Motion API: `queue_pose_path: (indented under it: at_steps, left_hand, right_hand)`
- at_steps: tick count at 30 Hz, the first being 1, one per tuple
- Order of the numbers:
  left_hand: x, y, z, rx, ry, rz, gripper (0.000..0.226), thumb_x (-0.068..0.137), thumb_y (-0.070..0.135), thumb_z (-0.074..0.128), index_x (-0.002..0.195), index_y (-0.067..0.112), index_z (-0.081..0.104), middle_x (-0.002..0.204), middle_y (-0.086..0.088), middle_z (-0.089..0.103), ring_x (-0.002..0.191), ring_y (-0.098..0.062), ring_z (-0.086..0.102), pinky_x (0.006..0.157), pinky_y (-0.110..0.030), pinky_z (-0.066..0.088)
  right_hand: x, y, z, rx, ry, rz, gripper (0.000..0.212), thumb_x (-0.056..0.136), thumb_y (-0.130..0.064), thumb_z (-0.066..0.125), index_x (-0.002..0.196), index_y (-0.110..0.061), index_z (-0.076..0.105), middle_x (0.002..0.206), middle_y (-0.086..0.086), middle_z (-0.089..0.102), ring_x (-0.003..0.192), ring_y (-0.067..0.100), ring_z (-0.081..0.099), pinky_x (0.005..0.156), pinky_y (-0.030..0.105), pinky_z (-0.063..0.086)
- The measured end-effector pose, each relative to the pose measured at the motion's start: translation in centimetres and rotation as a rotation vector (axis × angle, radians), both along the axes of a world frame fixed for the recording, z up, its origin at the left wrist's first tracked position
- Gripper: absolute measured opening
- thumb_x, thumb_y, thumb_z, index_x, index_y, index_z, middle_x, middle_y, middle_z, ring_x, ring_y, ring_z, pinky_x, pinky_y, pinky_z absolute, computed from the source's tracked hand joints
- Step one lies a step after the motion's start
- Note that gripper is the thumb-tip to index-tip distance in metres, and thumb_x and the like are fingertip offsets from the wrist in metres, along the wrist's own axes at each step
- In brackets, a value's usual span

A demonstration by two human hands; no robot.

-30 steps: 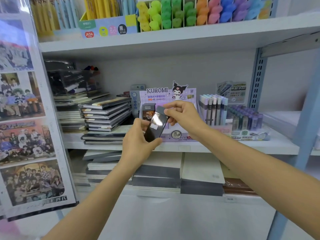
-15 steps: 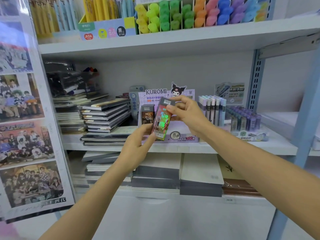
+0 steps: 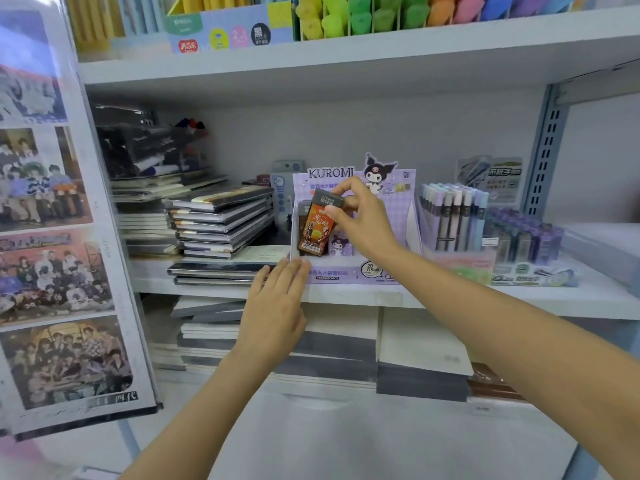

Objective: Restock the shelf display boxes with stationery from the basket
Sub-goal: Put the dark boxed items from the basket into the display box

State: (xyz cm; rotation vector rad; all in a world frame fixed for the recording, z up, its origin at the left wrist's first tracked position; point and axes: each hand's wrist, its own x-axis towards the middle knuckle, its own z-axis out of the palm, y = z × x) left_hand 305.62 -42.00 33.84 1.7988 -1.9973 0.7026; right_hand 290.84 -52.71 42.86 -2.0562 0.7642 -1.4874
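The right hand (image 3: 360, 223) pinches the top of a pack (image 3: 316, 233) with thumb and fingers. The pack is orange and dark, a bit tilted, its bottom down in the left side of the purple box (image 3: 349, 276). Below the pack, the left hand (image 3: 277, 306) is flat, fingers straight, holding nothing. Its fingertips are at the box's front corner. Left of it, notebooks (image 3: 221, 223) are stacked on the shelf (image 3: 519, 299).
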Motion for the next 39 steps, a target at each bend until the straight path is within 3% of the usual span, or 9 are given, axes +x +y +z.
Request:
queue_pose_path:
  at_steps: [8,12,18,23,26,28,31,33,39]
  left_hand:
    - [-0.3,0.1,0.1,-0.022,0.003,-0.002,0.071,0.081,0.012,0.060,0.148,0.008,0.036,0.149,-0.009,0.041,0.140,-0.026,0.036,0.119,-0.042,0.019]
    - [-0.7,0.1,0.1,-0.036,0.003,0.015,0.069,0.079,0.011,0.060,0.145,0.006,0.041,0.145,-0.012,0.045,0.135,-0.028,0.041,0.117,-0.045,0.024]
    - [-0.6,0.0,0.1,-0.048,-0.015,0.026,0.068,0.081,0.012,0.059,0.145,0.006,0.039,0.146,-0.012,0.044,0.135,-0.028,0.041,0.117,-0.043,0.023]
    - [-0.8,0.1,-0.1,0.003,-0.019,0.045,0.071,0.092,0.023,0.046,0.154,0.012,0.014,0.160,-0.008,0.018,0.148,-0.024,0.013,0.121,-0.042,0.006]
    - [-2.0,0.9,-0.9,-0.082,0.081,-0.047,0.063,0.082,0.009,0.057,0.143,0.003,0.040,0.150,-0.019,0.037,0.142,-0.034,0.029,0.116,-0.049,0.023]
    - [-3.1,1.1,-2.8,-0.211,0.152,-0.168,0.048,0.073,0.001,0.062,0.121,0.000,0.058,0.125,-0.017,0.057,0.118,-0.033,0.051,0.098,-0.045,0.041]
    - [-5.2,1.0,-7.2,-0.152,0.238,-0.277,0.038,0.073,-0.001,0.065,0.110,0.000,0.061,0.097,-0.012,0.060,0.086,-0.028,0.052,0.070,-0.037,0.042]
    - [-6.4,0.9,-11.6,0.019,0.272,-0.276,0.034,0.076,0.001,0.065,0.110,0.003,0.062,0.093,-0.010,0.060,0.081,-0.028,0.053,0.066,-0.035,0.040]
    - [-8.6,4.3,-27.5,0.528,0.475,-0.147,0.040,0.089,0.003,0.047,0.128,0.010,0.050,0.128,-0.003,0.052,0.112,-0.021,0.050,0.085,-0.026,0.039]
  right_hand:
    - [0.8,-1.0,1.1,-0.112,0.241,-0.013,0.014,0.091,-0.013,0.065,0.097,-0.015,0.052,0.078,0.003,0.072,0.060,0.007,0.061,0.060,0.023,0.049]
    - [2.1,-1.0,0.5,-0.199,0.262,-0.062,0.024,0.090,-0.010,0.065,0.109,-0.019,0.052,0.087,0.004,0.064,0.075,0.021,0.061,0.071,0.030,0.051]
    - [2.2,-1.3,-0.9,-0.344,0.336,-0.167,0.023,0.088,-0.014,0.067,0.110,-0.015,0.061,0.100,-0.007,0.048,0.090,0.010,0.046,0.081,0.038,0.049]
    - [1.6,-0.3,-1.1,-0.324,0.350,-0.210,0.034,0.087,-0.017,0.069,0.119,-0.019,0.060,0.123,0.004,0.043,0.110,0.017,0.045,0.088,0.034,0.048]
    - [0.1,2.0,-3.1,-0.398,0.219,-0.180,0.025,0.087,-0.012,0.065,0.112,-0.011,0.058,0.114,0.003,0.048,0.102,0.013,0.049,0.084,0.028,0.047]
    - [-1.2,4.4,-5.8,-0.421,0.133,-0.106,0.012,0.087,-0.010,0.061,0.098,-0.012,0.057,0.097,-0.005,0.051,0.083,0.007,0.047,0.071,0.020,0.043]
    - [-3.3,7.5,-11.6,-0.303,0.159,0.004,0.009,0.085,-0.011,0.059,0.089,-0.018,0.054,0.081,-0.010,0.053,0.067,0.008,0.048,0.060,0.019,0.040]
    - [-5.1,8.6,-16.6,-0.171,0.202,0.036,0.008,0.084,-0.010,0.060,0.087,-0.016,0.056,0.074,-0.009,0.055,0.062,0.011,0.049,0.056,0.023,0.042]
    - [-10.5,9.7,-33.2,0.337,0.519,0.015,0.005,0.089,-0.017,0.059,0.091,-0.020,0.056,0.072,-0.010,0.059,0.056,0.006,0.048,0.059,0.031,0.047]
